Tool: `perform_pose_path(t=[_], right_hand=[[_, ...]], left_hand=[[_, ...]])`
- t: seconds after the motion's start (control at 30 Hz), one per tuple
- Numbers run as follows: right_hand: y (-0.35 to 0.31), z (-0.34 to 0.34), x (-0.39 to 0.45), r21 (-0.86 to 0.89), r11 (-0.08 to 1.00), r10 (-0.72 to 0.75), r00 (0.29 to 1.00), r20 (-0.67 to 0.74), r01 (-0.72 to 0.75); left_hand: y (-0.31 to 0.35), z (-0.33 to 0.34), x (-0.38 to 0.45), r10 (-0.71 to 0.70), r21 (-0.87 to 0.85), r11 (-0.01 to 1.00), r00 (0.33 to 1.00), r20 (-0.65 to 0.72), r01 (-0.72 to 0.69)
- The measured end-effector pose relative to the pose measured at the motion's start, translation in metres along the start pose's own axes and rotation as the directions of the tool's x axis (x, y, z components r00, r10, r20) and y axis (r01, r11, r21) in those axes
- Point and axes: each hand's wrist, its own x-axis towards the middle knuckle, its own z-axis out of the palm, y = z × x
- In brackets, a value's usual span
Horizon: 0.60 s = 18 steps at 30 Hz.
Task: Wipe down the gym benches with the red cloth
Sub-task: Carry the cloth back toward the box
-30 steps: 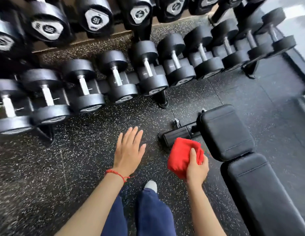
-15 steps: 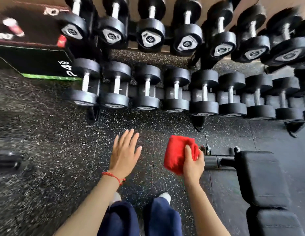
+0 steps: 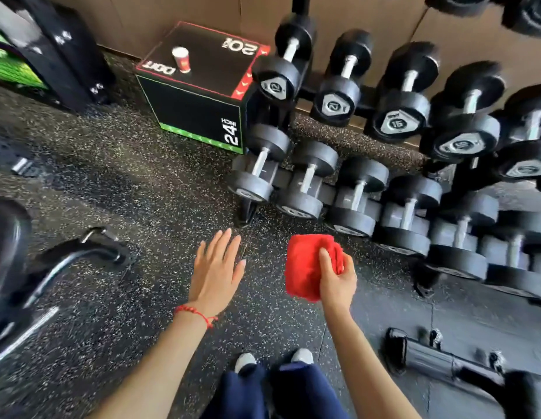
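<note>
One head-worn wide-angle view looks steeply down at the speckled floor (image 3: 118, 189), toward the dumbbell rack (image 3: 384, 164).

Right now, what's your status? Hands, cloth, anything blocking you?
Left hand open, empty. Right hand grips red cloth, off any bench. Bench at far left; floor between bare.

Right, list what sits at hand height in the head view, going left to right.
Black curved metal bench foot → open left hand with a red bead bracelet → folded red cloth → right hand gripping it → lower row of black dumbbells.
</note>
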Motion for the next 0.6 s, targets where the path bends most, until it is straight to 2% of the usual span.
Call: perform_pose_path(t=[0.4, 0.6], right_hand=[[-0.057, 0.112, 0.051, -0.071, 0.995, -0.052, 0.985, 0.164, 0.065], [-0.095, 0.165, 0.098, -0.103, 0.992, -0.040, 0.963, 0.266, 0.070]], left_hand=[[-0.059, -0.024, 0.070, -0.170, -0.030, 0.985, 0.985, -0.041, 0.169], [-0.082, -0.034, 0.134, -0.229, -0.017, 0.973, 0.974, 0.002, 0.229]])
